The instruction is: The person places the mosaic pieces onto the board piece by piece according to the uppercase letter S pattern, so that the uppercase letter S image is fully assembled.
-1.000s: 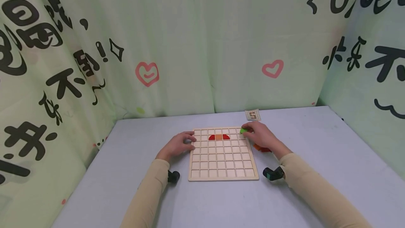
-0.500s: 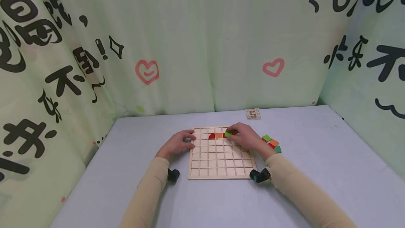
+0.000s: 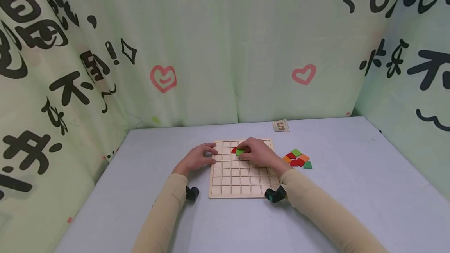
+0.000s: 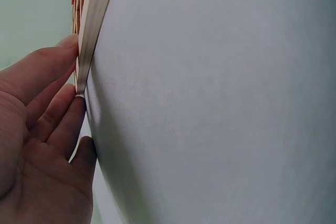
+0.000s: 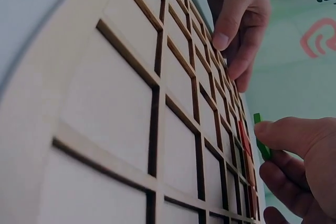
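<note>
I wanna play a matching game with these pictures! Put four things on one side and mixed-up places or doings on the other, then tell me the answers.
Things:
1. Left hand
2. Right hand
3. Loose colored pieces
4. Small printed card

Places and doings:
A. Clustered on the table, to the right of the board
B. Lying near the table's far edge
C. Pinching a green piece over the board
D. Touching the board's left edge

Right pairs: 1-D, 2-C, 3-A, 4-B
</note>
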{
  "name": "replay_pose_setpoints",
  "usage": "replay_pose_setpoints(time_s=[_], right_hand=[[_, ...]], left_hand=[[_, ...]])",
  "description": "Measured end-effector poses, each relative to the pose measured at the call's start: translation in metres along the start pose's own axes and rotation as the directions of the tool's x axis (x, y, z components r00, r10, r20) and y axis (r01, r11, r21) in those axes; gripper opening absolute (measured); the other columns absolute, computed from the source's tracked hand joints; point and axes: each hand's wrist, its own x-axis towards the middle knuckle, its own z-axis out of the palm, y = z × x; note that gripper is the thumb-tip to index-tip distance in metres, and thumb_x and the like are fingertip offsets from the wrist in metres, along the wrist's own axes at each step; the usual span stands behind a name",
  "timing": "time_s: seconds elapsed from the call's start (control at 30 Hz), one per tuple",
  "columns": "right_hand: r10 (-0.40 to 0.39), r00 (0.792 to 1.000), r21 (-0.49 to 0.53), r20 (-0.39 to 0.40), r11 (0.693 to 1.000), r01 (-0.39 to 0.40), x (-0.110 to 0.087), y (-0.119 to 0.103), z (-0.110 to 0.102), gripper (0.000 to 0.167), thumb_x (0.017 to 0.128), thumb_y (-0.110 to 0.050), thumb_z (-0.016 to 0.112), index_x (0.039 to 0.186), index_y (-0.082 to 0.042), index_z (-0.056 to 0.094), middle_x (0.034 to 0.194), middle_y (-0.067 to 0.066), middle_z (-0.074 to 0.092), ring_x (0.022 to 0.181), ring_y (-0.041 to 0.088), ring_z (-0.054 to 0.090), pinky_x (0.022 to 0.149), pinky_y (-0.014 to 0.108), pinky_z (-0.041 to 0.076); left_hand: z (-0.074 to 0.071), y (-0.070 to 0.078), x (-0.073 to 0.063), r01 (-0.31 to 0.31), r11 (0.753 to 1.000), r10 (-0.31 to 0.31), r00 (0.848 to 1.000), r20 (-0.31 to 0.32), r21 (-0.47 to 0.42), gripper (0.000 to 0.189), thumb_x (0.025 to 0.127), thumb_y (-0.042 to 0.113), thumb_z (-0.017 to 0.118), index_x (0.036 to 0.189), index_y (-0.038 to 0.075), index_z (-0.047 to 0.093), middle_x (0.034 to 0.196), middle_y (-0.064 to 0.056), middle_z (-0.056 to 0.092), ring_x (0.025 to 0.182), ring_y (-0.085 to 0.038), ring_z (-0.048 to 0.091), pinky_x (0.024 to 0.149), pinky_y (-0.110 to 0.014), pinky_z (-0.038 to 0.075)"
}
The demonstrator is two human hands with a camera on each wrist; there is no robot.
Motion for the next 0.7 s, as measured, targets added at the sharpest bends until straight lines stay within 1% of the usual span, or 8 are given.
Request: replay_pose_setpoints(time_s=[0.1, 0.2, 0.4, 0.5, 0.7], right_hand=[[-0.003, 1.0, -0.011, 0.014, 1.0, 0.003, 0.005, -0.003, 0.005, 0.025, 0.09, -0.015, 0.069, 0.113, -0.006, 0.071, 0.098, 0.002, 0.066, 0.084, 0.017, 0.053, 0.077, 0.032, 0.048], [0.002, 1.0, -0.014, 0.018, 1.0, -0.001, 0.008, -0.004, 0.009, 0.023, 0.09, -0.016, 0.07, 0.111, -0.007, 0.072, 0.096, 0.0, 0.066, 0.084, 0.015, 0.055, 0.077, 0.032, 0.049], [-0.029, 1.0, -0.058, 0.002, 0.998, 0.029, 0.012, -0.001, 0.016, 0.021, 0.09, -0.015, 0.069, 0.109, -0.009, 0.073, 0.097, 0.0, 0.068, 0.083, 0.013, 0.057, 0.077, 0.035, 0.05], [-0.038, 0.999, -0.09, -0.009, 0.995, 0.037, 0.012, -0.001, 0.018, 0.021, 0.089, -0.015, 0.069, 0.109, -0.01, 0.073, 0.098, -0.001, 0.068, 0.084, 0.014, 0.057, 0.077, 0.036, 0.049], [-0.04, 0.999, -0.15, -0.029, 0.988, 0.035, 0.011, -0.001, 0.022, 0.023, 0.088, -0.015, 0.069, 0.11, -0.011, 0.073, 0.103, 0.002, 0.065, 0.094, 0.02, 0.059, 0.08, 0.043, 0.047]], left_hand=[[-0.001, 0.0, -0.001, -0.003, 1.0, 0.003, 1.0, 0.001, -0.002, 0.025, 0.087, 0.015, 0.074, 0.112, 0.011, 0.071, 0.148, -0.002, 0.047, 0.143, -0.027, 0.031, 0.116, -0.045, 0.026], [-0.001, 0.001, -0.002, -0.015, 1.0, 0.015, 1.0, -0.001, -0.009, 0.025, 0.087, 0.014, 0.074, 0.111, 0.01, 0.071, 0.148, -0.003, 0.047, 0.143, -0.027, 0.032, 0.117, -0.045, 0.026], [-0.003, 0.003, -0.004, -0.033, 0.999, 0.033, 0.999, 0.001, -0.01, 0.025, 0.086, 0.013, 0.074, 0.111, 0.01, 0.071, 0.147, -0.003, 0.048, 0.142, -0.028, 0.032, 0.116, -0.045, 0.026], [-0.003, 0.002, -0.003, -0.032, 0.999, 0.032, 0.999, 0.003, -0.011, 0.025, 0.087, 0.013, 0.074, 0.111, 0.01, 0.071, 0.147, -0.003, 0.048, 0.143, -0.028, 0.032, 0.117, -0.045, 0.026], [-0.002, 0.001, -0.002, -0.029, 0.999, 0.029, 1.0, -0.003, -0.02, 0.024, 0.086, 0.014, 0.074, 0.11, 0.01, 0.071, 0.147, -0.003, 0.048, 0.143, -0.027, 0.032, 0.117, -0.045, 0.025]])
